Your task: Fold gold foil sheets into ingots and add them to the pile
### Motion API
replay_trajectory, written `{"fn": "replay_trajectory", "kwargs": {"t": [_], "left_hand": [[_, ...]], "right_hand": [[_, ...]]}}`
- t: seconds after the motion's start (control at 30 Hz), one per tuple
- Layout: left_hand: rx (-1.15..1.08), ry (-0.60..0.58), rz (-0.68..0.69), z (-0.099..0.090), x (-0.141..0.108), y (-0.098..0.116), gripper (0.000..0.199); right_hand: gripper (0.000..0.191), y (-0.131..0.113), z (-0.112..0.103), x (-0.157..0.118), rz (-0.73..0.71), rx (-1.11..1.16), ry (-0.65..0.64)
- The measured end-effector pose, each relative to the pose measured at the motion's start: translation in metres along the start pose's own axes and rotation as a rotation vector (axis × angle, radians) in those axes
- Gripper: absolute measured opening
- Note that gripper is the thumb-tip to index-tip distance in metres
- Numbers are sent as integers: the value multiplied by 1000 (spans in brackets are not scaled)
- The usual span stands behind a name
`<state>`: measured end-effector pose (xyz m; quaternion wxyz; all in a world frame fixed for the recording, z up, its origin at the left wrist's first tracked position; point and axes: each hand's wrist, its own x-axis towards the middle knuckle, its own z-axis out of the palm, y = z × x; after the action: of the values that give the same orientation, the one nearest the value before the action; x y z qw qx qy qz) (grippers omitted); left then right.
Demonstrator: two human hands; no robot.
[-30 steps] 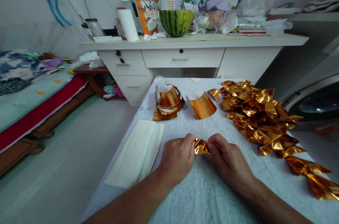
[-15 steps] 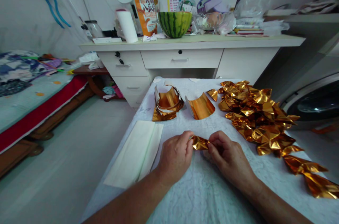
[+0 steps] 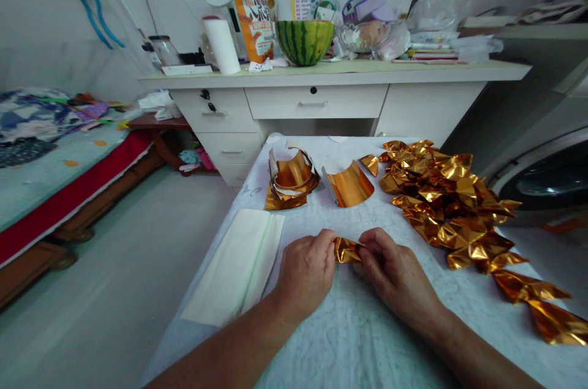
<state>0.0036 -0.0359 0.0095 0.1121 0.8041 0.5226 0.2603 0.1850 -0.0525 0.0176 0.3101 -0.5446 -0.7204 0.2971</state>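
A small folded piece of gold foil (image 3: 347,250) is stretched between my two hands over the cloth-covered table (image 3: 367,340). My left hand (image 3: 307,272) pinches its left end, fingers closed. At the right end, my right hand (image 3: 395,271) grips it between thumb and fingers. Beyond my hands lie a curved gold foil sheet (image 3: 351,185) and a loose roll of gold foil strips (image 3: 293,177). A large heap of folded gold foil pieces (image 3: 441,193) covers the table's right side.
White folded paper (image 3: 234,263) lies left of my left hand. Behind the table stands a white desk (image 3: 316,101) bearing a watermelon half (image 3: 305,41), a paper roll (image 3: 221,46) and an orange bag (image 3: 253,15). A washing machine (image 3: 542,156) is at the right.
My hands stay in nearly the same place, still on the foil piece. The foil between them has tilted slightly, and its right end is now more covered by my right fingers.
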Motion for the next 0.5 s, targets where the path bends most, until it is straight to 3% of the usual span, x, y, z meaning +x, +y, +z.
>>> {"fn": "replay_trajectory", "kwargs": {"t": [0.3, 0.4, 0.5], "left_hand": [[-10, -64, -11, 0, -2, 0, 19], [-136, -86, -102, -3, 1, 0, 23], [-314, -105, -209, -6, 4, -2, 22]], "right_hand": [[13, 2, -1, 0, -25, 41, -39], [12, 2, -6, 0, -33, 49, -72], [29, 4, -13, 0, -121, 36, -89]]}}
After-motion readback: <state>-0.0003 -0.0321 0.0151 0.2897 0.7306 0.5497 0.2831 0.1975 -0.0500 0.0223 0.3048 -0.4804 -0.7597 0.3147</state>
